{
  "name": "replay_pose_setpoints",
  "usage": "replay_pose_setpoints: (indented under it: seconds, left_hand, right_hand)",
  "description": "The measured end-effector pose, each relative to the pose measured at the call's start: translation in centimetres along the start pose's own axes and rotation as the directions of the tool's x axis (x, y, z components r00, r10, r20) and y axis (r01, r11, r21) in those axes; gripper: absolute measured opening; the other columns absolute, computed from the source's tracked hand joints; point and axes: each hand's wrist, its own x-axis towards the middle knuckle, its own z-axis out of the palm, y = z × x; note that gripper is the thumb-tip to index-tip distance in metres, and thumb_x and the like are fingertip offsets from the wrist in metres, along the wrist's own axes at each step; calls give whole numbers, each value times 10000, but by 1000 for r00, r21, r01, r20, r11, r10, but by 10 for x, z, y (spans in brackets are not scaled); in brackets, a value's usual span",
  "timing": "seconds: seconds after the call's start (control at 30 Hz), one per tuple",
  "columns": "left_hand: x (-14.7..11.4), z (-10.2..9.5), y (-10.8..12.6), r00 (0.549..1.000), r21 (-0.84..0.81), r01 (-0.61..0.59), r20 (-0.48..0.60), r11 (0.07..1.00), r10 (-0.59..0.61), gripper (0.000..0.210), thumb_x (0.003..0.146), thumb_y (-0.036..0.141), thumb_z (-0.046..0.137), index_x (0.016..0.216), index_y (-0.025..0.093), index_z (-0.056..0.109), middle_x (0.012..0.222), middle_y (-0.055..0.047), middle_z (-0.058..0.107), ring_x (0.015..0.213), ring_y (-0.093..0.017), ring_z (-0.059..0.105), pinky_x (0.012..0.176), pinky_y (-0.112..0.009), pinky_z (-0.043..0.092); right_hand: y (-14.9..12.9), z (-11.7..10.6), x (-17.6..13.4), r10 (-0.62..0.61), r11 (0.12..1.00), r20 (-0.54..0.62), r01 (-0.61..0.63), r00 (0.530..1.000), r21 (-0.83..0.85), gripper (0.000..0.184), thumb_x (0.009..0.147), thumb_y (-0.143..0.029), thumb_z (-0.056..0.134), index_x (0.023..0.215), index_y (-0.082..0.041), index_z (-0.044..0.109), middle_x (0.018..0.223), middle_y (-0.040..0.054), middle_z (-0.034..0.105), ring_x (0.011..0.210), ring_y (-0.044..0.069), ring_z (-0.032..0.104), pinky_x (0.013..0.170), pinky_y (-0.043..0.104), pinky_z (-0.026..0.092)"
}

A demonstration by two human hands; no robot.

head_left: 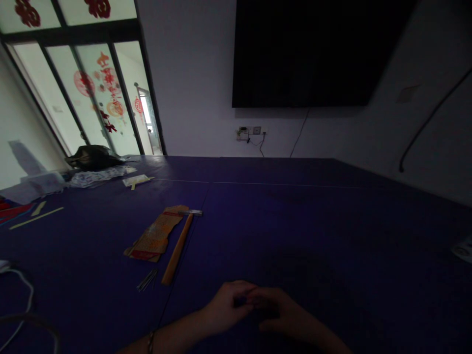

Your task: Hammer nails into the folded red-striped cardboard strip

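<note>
At the lower middle of the head view, my left hand (229,306) and my right hand (285,314) meet at the fingertips over the purple table (295,236). Both sets of fingers are loosely curved, with the thumbs apart from them, and I see nothing held. A hammer (179,248) with a wooden handle lies to the left of my hands, its metal head away from me. Beside the handle's end is a small bunch of nails (147,280). A torn piece of brown cardboard (157,235) lies left of the hammer, close to its head.
Farther left are a white packet (136,180), yellow strips (37,218), crumpled plastic (98,176) and a black bag (95,156). A white cable (31,290) curls at the near left. A pale object (462,250) sits at the right edge. Behind the table, a screen (306,54) hangs on the wall.
</note>
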Motion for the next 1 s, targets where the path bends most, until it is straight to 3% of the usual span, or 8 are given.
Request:
replay_pose_setpoints:
  seconds: [0.27,0.4,1.0]
  left_hand:
    - [0,0,-2,1000,54,2,-12,999,-2,255,736,107,506,968,155,601,938,-47,605,899,-172,538,815,-286,407]
    - [0,0,-1,1000,62,-11,-4,998,12,275,731,103,512,986,159,598,949,-46,607,900,-170,538,810,-279,409]
    - [-1,1,-1,1000,15,-9,-23,1000,10,293,724,75,503,993,148,597,969,-52,606,922,-170,542,831,-280,407]
  right_hand:
    - [-8,2,0,4,998,21,-3,1000,-59,422,626,-292,704,1031,-226,608,1120,77,598,1081,257,514,950,441,351]
    - [-2,1,0,3,999,-22,-5,1000,-52,491,605,-341,716,1065,-228,582,1135,84,580,1083,258,511,951,448,353]
    - [4,1,-1,5,1000,-39,-6,999,-31,493,596,-311,727,1059,-231,576,1133,86,575,1074,253,518,948,442,355]
